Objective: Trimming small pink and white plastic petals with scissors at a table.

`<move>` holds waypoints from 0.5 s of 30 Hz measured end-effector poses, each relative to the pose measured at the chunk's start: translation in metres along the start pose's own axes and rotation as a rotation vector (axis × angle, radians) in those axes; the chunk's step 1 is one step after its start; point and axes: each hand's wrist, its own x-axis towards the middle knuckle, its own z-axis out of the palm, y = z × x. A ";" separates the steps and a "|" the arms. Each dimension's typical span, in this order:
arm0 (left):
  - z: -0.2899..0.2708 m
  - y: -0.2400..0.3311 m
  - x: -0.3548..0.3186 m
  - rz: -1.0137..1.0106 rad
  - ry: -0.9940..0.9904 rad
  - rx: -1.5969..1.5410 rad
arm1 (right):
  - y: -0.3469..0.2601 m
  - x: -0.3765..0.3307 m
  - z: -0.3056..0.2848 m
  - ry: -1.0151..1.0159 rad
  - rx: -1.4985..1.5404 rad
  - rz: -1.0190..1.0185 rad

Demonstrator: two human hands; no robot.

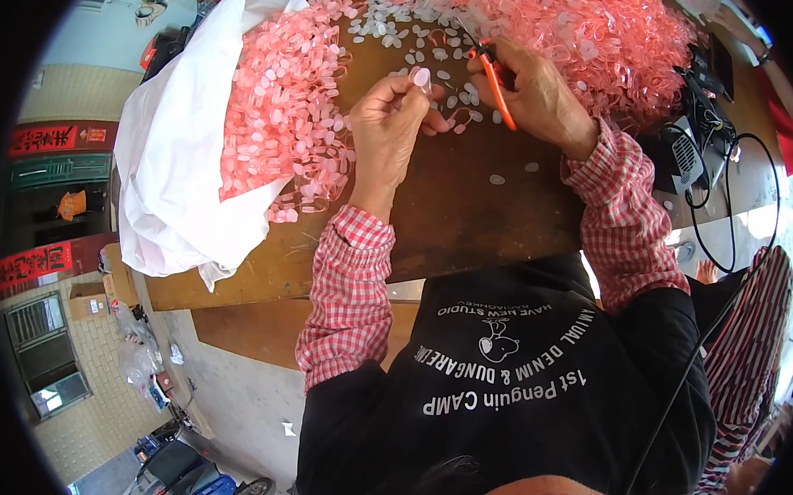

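Observation:
My left hand [387,123] pinches a small pinkish clear plastic piece [421,78] with an oval end between thumb and fingers. In my right hand [538,93] are orange-handled snips [496,85], their narrow dark tip pointing up and to the left, away from the piece. I cannot tell whether the blades are apart. Below the snips, beside the left fingertips, a looped pink plastic piece [460,119] shows against the brown table [469,206]. Loose pale ovals [420,43] are scattered just beyond both hands.
A large heap of pink plastic pieces [591,44] covers the far right. At the left, more pink pieces [283,110] spread from a white sack [175,140]. Black cables [711,142] and a dark boxy device [681,154] lie right. Another person's arm [780,87] shows at the far right.

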 end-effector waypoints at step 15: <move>0.005 0.002 -0.003 -0.055 0.009 -0.191 | -0.009 -0.007 0.008 0.137 -0.261 -0.269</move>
